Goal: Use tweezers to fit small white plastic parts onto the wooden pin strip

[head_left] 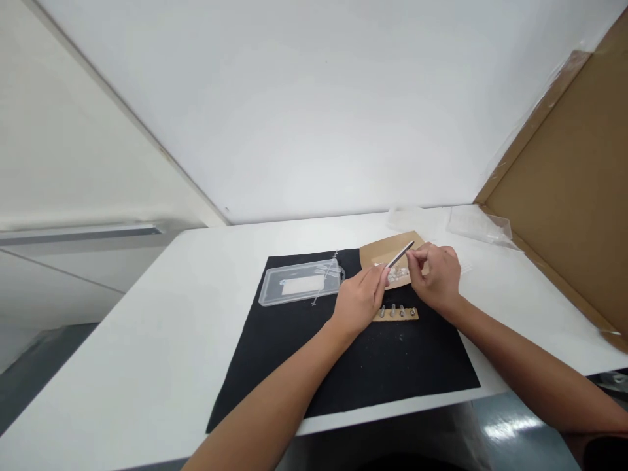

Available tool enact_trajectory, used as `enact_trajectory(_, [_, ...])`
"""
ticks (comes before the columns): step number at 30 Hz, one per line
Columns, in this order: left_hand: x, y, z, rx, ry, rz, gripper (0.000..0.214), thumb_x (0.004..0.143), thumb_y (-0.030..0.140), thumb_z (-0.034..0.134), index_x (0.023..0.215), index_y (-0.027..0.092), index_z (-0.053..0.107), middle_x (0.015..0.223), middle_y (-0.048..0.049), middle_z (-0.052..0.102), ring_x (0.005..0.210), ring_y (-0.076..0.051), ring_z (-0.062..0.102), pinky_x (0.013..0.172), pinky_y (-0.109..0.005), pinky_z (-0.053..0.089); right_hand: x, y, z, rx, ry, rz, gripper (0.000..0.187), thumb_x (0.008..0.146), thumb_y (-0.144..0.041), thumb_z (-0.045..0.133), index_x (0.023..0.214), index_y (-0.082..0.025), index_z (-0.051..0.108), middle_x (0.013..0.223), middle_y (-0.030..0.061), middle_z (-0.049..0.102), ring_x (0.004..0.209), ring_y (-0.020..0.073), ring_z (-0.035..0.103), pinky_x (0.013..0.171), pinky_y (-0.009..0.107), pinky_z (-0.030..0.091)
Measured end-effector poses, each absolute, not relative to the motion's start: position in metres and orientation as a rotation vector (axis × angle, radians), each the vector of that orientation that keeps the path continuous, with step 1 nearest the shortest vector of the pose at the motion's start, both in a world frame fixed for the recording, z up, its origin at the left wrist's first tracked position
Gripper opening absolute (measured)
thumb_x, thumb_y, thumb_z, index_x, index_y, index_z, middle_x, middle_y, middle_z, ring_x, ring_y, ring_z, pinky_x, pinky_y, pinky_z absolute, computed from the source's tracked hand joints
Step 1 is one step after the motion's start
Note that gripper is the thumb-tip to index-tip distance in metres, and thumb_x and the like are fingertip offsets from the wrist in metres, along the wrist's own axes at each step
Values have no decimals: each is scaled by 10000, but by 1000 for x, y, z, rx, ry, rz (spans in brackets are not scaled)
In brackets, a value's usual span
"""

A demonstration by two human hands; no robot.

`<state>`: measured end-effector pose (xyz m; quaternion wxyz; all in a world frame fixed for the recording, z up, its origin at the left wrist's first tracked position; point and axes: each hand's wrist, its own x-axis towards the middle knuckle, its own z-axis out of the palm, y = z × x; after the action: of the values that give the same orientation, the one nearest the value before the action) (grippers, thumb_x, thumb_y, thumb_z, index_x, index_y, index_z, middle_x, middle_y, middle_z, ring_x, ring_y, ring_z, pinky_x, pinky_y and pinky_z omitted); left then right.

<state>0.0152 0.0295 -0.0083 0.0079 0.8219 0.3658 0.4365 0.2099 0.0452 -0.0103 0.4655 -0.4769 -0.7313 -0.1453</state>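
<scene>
My left hand is closed around a slim flat nail file, dark on its face with a pale edge, which points up and to the right. My right hand pinches thumb and fingers together beside the file's far end; whatever sits between them is too small to make out. Under both hands lies a brown paper sheet with a heap of small pale pieces on it. Just in front, a tan strip carries several small clear upright pieces, its left end hidden by my left hand.
A clear plastic case holding a pale card and clear slivers lies left on the black mat. Clear plastic packaging rests at the back right of the white table. A cardboard panel stands along the right side.
</scene>
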Motion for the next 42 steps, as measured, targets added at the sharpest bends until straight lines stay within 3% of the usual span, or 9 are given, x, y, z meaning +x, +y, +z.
enact_trajectory(36, [11, 32, -14, 2618, 1177, 1300, 284, 1102, 257, 441, 1020, 164, 697, 866, -67, 763, 753, -148, 726, 700, -254, 572, 220, 45, -12, -1271, -1792, -332, 174, 1039, -305, 576, 881, -237, 554, 752, -13, 680, 676, 177, 621, 795, 375, 400])
enact_trajectory(42, [11, 32, -15, 2616, 1175, 1320, 277, 1101, 243, 448, 1000, 155, 691, 869, -69, 764, 749, -146, 724, 688, -255, 563, 216, 44, -18, -1128, -1928, -331, 178, 1038, -289, 580, 875, -232, 538, 724, -19, 663, 656, 169, 613, 796, 367, 410])
